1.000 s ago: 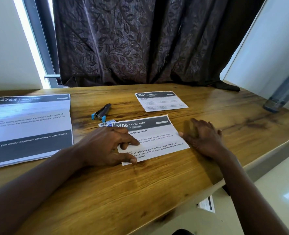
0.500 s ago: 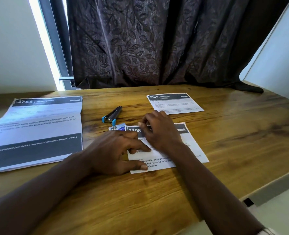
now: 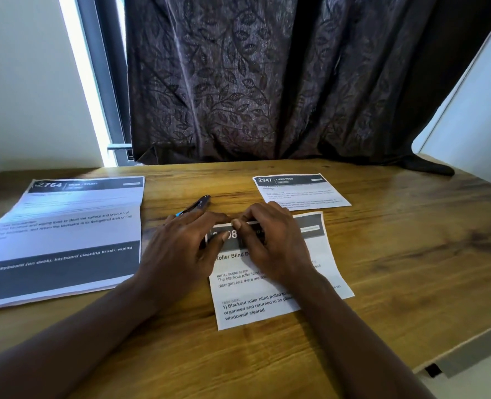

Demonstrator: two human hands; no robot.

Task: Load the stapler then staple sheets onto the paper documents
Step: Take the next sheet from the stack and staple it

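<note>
Stapler [image 3: 196, 205], slim dark metal body with a blue tail, lies on the wooden surface [image 3: 396, 254] just beyond the left hand [image 3: 181, 249], untouched; can't tell from here whether it's loaded. Far left: large white document with a dark header "2764" [image 3: 63, 237], flat, well apart from the hands, likely a target for stapling. Left hand rests at the small sheet's top-left corner, fingers [image 3: 209, 218] spread flat and gripping nothing, probably pinning it. Small white sheet with a dark header band, "Roller Blind" text [image 3: 270, 295], lies at centre under both hands. Right hand [image 3: 273, 243] has its fingertips curled on the top edge; whether it pinches the paper or only presses, can't tell. Looks like squaring up before stapling. Second small sheet "2947" [image 3: 299, 191] lies beyond, to the right.
</note>
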